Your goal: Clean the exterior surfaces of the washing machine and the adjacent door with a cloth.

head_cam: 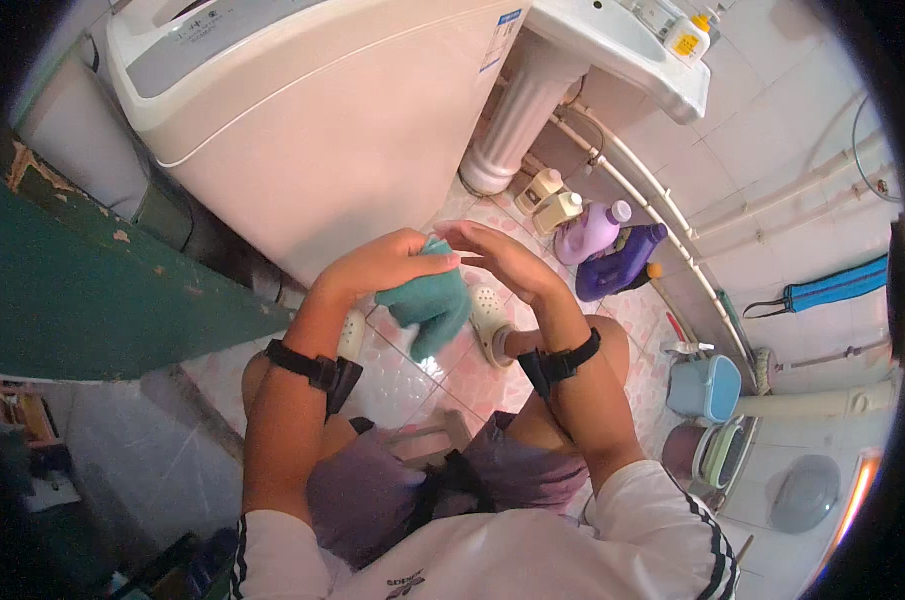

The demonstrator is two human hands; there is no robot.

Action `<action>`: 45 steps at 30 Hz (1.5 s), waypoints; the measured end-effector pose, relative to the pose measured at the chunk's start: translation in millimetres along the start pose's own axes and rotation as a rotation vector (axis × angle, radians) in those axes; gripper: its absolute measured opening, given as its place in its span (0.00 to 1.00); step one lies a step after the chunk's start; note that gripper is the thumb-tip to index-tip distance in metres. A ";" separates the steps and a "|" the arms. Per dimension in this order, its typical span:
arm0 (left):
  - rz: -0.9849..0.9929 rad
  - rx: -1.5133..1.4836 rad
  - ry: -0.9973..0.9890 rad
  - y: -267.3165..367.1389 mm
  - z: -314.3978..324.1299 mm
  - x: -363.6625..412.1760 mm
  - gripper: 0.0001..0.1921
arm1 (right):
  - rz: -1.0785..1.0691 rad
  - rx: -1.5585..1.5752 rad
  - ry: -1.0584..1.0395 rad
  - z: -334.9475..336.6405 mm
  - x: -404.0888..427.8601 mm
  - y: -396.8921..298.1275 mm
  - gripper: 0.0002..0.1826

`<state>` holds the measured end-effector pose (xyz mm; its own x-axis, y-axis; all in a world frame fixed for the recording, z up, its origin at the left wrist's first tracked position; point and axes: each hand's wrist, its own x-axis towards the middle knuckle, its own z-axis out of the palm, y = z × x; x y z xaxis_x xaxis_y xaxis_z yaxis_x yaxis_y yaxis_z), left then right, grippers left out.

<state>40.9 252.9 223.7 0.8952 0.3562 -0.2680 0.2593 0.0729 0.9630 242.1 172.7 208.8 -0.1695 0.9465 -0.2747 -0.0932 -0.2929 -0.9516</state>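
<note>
A green cloth (430, 300) hangs folded in my left hand (381, 262), whose thumb presses over its top edge. Its lower end dangles above the tiled floor (392, 375), between my knees. Beside the cloth's upper end, my right hand (501, 255) has its fingers stretched out and thumb apart. Those fingertips come close to the left thumb; whether they touch the cloth cannot be made out. Behind both hands rises the flat side of a white washing machine (332, 142).
Several detergent bottles (591, 232) stand along the wall by the sink pedestal (524, 112). At right are a blue bucket (704, 386) and stacked basins (711, 454). A chipped green door (115, 285) borders the left. White pipes (632, 180) run along the wall.
</note>
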 end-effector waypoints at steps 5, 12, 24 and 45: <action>-0.034 -0.001 -0.004 4.5 -2.5 -6.3 0.17 | 0.146 0.113 -0.067 12.0 -1.4 1.9 0.27; -0.039 0.011 0.138 0.1 -7.5 -8.7 0.13 | 0.136 0.137 -0.024 -2.6 -9.3 -1.3 0.13; 0.224 0.052 0.448 -12.7 -12.2 5.6 0.21 | 0.023 0.397 0.130 -9.2 -8.5 3.1 0.10; 0.274 -0.046 0.367 -4.0 28.2 17.0 0.16 | -0.193 0.115 0.331 6.3 -9.2 -4.4 0.14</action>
<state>65.3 232.3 214.5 0.7390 0.6735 0.0163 0.0071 -0.0320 0.9995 237.8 164.3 216.4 0.1855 0.9726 -0.1399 -0.2048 -0.1010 -0.9736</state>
